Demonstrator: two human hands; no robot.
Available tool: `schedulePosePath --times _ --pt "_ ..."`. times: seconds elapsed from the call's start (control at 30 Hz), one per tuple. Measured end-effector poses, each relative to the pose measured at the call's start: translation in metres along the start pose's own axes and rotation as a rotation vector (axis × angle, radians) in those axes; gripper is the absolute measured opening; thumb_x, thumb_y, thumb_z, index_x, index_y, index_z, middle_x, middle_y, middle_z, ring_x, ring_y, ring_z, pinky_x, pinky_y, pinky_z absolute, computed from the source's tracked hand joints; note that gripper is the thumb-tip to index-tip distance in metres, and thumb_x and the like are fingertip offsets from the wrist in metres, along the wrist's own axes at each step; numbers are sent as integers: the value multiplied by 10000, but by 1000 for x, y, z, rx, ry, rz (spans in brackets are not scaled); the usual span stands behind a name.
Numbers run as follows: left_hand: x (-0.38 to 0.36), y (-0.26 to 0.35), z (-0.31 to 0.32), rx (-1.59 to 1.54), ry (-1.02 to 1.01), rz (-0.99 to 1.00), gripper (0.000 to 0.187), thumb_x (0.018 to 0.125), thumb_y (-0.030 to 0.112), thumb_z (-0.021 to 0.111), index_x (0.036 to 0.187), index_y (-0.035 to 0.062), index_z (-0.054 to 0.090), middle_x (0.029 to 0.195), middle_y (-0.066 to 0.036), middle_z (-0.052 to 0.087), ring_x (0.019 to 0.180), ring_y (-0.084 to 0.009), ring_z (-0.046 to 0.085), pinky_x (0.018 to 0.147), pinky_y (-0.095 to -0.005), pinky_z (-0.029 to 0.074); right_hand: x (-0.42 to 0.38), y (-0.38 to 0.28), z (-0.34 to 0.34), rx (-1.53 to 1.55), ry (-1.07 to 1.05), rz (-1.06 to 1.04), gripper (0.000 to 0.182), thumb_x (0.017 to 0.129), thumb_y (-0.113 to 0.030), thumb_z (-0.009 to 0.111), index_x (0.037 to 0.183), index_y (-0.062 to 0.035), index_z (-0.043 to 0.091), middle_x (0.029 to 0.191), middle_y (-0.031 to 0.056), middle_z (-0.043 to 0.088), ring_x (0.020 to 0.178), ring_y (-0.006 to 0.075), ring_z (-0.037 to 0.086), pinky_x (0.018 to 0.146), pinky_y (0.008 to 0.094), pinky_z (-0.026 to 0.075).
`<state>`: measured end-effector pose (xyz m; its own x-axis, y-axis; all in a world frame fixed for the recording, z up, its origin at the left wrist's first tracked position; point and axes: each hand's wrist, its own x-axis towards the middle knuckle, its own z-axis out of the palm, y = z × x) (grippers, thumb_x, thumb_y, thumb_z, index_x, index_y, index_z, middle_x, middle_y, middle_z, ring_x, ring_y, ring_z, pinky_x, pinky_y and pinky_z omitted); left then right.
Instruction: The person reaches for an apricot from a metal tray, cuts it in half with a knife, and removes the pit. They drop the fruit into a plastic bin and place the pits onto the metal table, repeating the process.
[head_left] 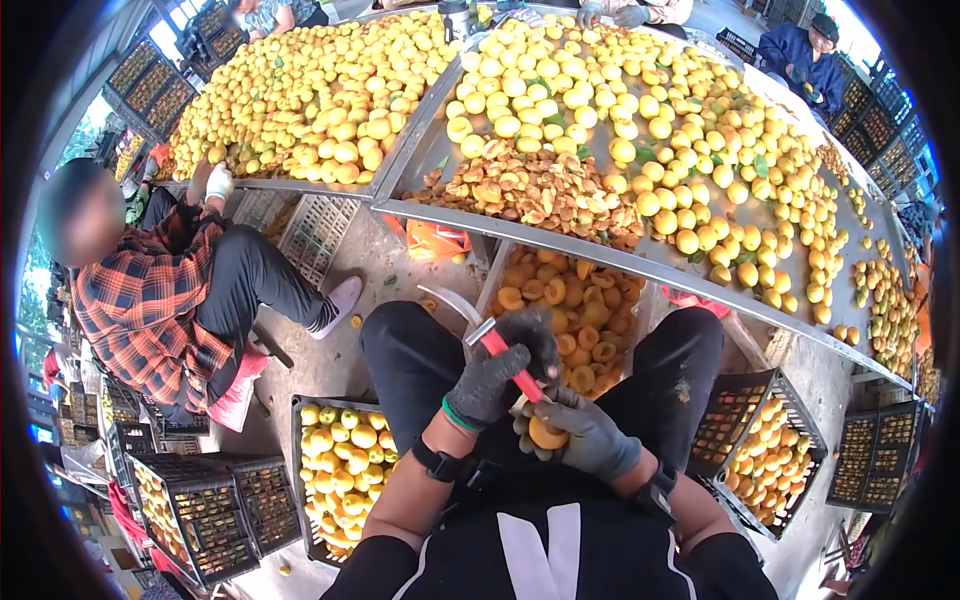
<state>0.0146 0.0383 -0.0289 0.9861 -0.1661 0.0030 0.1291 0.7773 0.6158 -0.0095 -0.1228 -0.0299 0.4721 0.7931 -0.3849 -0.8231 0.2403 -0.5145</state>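
The left hand (485, 388) is gripping a red-handled tool (511, 366) with a curved metal end, while the right hand (603, 442) is holding an apricot (548, 433) in closed fingers just beside the handle's lower end. Both gloved hands are working above the lap, near a box (492, 282) that is holding apricot halves (590, 345), and the metal-edged worktop (560, 255) beyond is carrying heaped apricots (520, 90).

Red-handled tool (508, 362), curved metal head — slanted in left hand (488, 384); orange-yellow fruit (547, 433) — in right hand (598, 440).
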Motion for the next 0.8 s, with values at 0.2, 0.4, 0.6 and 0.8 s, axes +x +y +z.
schedulePosePath --times 0.2,0.4,0.6,0.8 --pt "1 9 5 -3 348 98 316 925 267 558 1180 83 525 741 -17 490 441 -89 363 384 -235 317 -3 -5 8 162 88 -102 342 903 -146 550 1217 -31 481 1059 105 601 884 187 621 729 249 493" --pt "-9 6 16 133 331 203 165 911 148 574 988 2 568 597 -33 511 394 -98 407 359 -223 321 -8 6 2 -407 189 -259 455 875 -78 592 1293 -32 419 1083 93 583 853 151 602 718 264 509" --pt "-13 3 25 52 252 325 148 902 135 584 949 -6 581 608 -50 525 416 -94 433 370 -218 339 -13 11 3 -472 176 -321 444 905 -95 563 1306 -38 379 999 98 591 752 130 594 666 240 507" --pt "-18 5 28 129 239 240 130 899 118 579 942 -5 575 618 -50 535 418 -95 438 378 -215 347 -19 6 14 -484 181 -232 401 931 -147 528 1276 -56 346 878 99 583 658 126 569 569 229 484"
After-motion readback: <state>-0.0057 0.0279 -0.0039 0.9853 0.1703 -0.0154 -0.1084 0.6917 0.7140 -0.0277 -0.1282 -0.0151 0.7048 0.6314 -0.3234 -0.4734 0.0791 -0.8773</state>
